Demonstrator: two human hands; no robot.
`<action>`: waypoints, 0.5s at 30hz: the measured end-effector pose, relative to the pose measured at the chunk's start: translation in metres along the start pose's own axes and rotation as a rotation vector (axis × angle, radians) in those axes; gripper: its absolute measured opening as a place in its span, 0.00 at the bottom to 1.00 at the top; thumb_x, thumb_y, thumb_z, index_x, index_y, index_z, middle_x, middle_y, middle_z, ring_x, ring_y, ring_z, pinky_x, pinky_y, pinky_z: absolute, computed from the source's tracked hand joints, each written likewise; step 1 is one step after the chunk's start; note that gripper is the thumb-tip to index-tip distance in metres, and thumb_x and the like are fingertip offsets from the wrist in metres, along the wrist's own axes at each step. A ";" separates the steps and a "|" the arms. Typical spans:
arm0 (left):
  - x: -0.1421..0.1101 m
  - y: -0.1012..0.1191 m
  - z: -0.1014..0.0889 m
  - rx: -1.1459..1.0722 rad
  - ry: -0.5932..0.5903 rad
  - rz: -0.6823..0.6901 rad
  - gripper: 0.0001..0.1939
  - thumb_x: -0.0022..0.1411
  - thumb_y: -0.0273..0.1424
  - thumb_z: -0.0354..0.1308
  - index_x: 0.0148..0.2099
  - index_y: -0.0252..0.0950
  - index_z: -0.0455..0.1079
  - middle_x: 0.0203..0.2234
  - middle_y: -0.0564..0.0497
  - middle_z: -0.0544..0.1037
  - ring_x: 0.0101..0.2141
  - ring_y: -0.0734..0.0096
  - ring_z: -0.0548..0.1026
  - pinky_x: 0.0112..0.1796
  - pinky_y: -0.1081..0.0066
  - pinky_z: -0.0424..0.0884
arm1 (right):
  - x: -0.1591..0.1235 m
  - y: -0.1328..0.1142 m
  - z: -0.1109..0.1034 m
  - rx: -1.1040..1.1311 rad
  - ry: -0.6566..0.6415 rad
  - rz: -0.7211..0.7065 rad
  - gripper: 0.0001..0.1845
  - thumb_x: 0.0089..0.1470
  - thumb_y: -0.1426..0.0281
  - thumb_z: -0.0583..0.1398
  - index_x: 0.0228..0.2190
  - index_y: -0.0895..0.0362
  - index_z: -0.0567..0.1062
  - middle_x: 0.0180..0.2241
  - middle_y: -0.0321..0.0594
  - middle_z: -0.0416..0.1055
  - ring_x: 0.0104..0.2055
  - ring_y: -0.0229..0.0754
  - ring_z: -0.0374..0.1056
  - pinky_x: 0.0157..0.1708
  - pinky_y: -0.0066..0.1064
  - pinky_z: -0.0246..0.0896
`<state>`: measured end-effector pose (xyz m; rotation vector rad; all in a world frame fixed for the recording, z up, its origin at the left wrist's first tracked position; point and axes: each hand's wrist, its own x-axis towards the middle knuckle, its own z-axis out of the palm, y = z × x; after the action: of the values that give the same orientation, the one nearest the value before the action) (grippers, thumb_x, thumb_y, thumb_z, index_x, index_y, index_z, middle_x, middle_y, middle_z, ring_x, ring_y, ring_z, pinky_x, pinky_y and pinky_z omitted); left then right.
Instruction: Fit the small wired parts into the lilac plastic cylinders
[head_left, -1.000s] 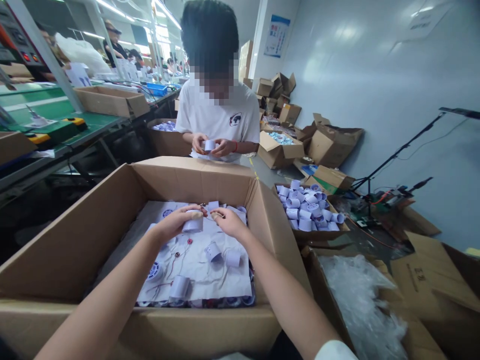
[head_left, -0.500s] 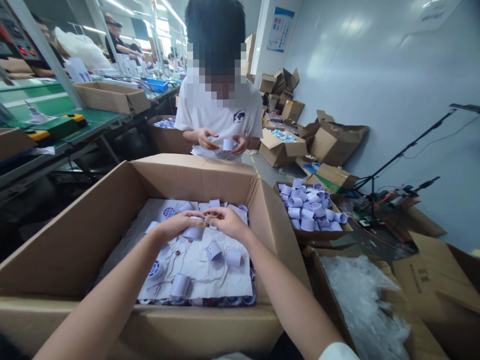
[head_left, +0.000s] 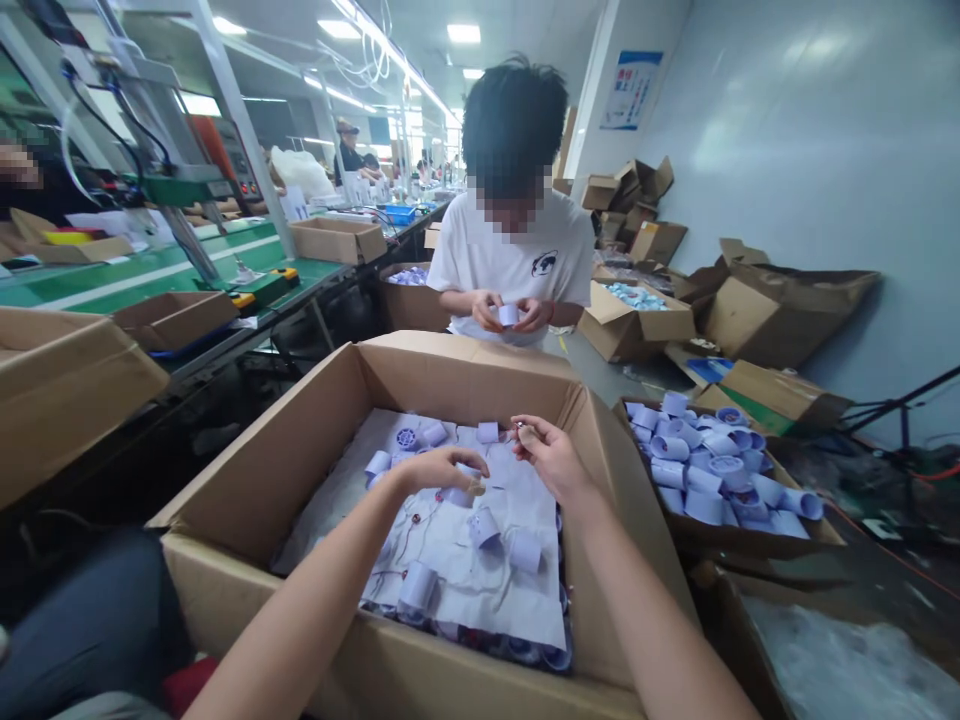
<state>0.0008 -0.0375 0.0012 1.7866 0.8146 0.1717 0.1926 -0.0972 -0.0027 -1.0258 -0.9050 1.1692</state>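
My left hand (head_left: 448,468) is over the middle of the big cardboard box (head_left: 255,595), its fingers curled around a pale lavender plastic cylinder (head_left: 456,494) that they partly cover. To its right, my right hand (head_left: 551,455) is raised near the box's right wall, thumb and finger pinched on a small reddish part (head_left: 517,426) whose details are too small to make out. Light-coloured covers sit on some fingertips. Below both hands, white paper (head_left: 465,590) carries several loose lavender cylinders (head_left: 418,587) and a small red part with thin wires (head_left: 415,519). More cylinders show beneath the paper's front edge.
Across the box, a co-worker (head_left: 517,255) holds a similar cylinder (head_left: 508,315) in both hands. A carton heaped with cylinders (head_left: 709,470) stands to the right, above a box of clear plastic bags (head_left: 847,650). A green conveyor bench (head_left: 315,272) runs along the left.
My hands, close together before, are now apart, the right one farther right with the small part. The view has turned left. The co-worker's hands have come together on their cylinder.
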 end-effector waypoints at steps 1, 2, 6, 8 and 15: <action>0.002 -0.003 0.001 0.054 0.071 0.004 0.17 0.42 0.31 0.64 0.39 0.38 0.74 0.36 0.51 0.76 0.37 0.65 0.73 0.40 0.68 0.69 | -0.001 -0.001 0.000 0.043 0.006 -0.003 0.24 0.34 0.55 0.69 0.32 0.55 0.75 0.27 0.35 0.71 0.25 0.34 0.65 0.26 0.29 0.61; 0.004 -0.006 0.002 0.103 0.147 0.019 0.22 0.41 0.30 0.65 0.43 0.38 0.72 0.39 0.49 0.75 0.39 0.63 0.73 0.41 0.65 0.69 | -0.002 -0.002 0.000 0.077 0.010 -0.012 0.23 0.34 0.56 0.70 0.32 0.55 0.75 0.27 0.35 0.71 0.25 0.34 0.65 0.27 0.29 0.61; 0.010 -0.016 0.001 0.208 0.396 0.191 0.35 0.38 0.23 0.66 0.52 0.38 0.64 0.47 0.44 0.71 0.48 0.57 0.69 0.50 0.58 0.64 | -0.004 -0.003 0.003 0.105 -0.006 -0.057 0.22 0.35 0.57 0.70 0.32 0.54 0.74 0.28 0.36 0.72 0.25 0.35 0.66 0.28 0.30 0.62; 0.010 -0.019 -0.003 0.227 0.471 0.256 0.36 0.40 0.22 0.65 0.54 0.40 0.61 0.48 0.45 0.70 0.50 0.57 0.67 0.52 0.56 0.62 | -0.006 -0.003 0.004 0.073 -0.025 -0.077 0.21 0.36 0.57 0.69 0.32 0.54 0.74 0.28 0.36 0.72 0.25 0.36 0.66 0.28 0.31 0.62; 0.005 -0.014 -0.006 0.246 0.603 0.379 0.35 0.43 0.22 0.65 0.54 0.38 0.57 0.45 0.46 0.70 0.48 0.59 0.67 0.51 0.58 0.63 | -0.012 0.002 0.012 -0.066 -0.083 -0.105 0.20 0.36 0.57 0.69 0.31 0.54 0.74 0.29 0.38 0.74 0.26 0.38 0.68 0.28 0.32 0.64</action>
<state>-0.0044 -0.0273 -0.0102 2.1452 0.9306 0.9274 0.1788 -0.1066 -0.0014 -0.9761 -1.0569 1.1066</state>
